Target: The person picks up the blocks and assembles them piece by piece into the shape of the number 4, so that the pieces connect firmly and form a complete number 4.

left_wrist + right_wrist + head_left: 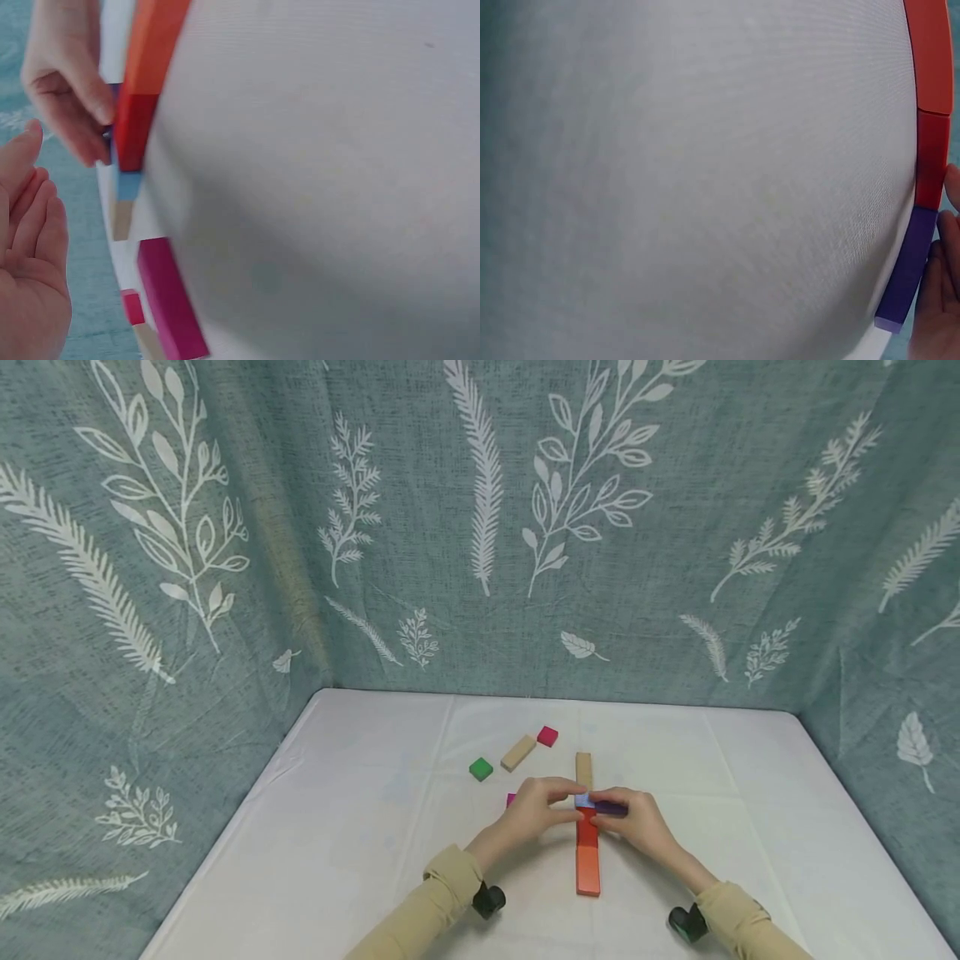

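An orange block [588, 871], a red block [587, 832], a light blue block [583, 801] and a natural wood block [583, 767] line up away from the person. A purple block [907, 270] branches right near the red block's far end. My right hand [637, 818] has its thumb and fingers on either side of this purple block, pinching it. From the left, my left hand [534, 803] reaches to the row, fingertips at the light blue block and thumb beside the red one. Its fingers [49, 210] look extended in the left wrist view. A magenta block [172, 300] is partly hidden behind the left hand in the head view.
Beyond the left hand lie a green block [481, 769], another natural wood block [518, 753] and a crimson block [547, 737]. White cloth covers the table [322, 810]. A patterned curtain [435, 527] hangs behind and at the sides.
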`<action>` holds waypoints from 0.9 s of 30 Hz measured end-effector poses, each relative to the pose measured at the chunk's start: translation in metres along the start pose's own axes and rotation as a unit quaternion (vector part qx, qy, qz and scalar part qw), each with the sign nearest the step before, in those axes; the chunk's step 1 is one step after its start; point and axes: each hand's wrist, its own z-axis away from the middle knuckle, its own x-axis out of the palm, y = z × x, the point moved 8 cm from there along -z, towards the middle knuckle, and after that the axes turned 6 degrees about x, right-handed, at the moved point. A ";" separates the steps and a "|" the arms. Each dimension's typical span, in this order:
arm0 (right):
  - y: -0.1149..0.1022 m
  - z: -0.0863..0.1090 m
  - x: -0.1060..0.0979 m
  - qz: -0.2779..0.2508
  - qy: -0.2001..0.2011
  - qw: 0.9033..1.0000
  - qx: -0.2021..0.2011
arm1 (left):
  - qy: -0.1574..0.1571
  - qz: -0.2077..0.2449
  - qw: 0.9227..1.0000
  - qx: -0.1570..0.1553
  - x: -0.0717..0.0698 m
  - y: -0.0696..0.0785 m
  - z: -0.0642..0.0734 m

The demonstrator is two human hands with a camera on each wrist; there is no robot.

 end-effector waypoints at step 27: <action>0.004 -0.001 0.001 0.005 -0.008 0.999 0.033 | 0.107 0.068 0.992 -0.025 -0.085 -0.006 0.013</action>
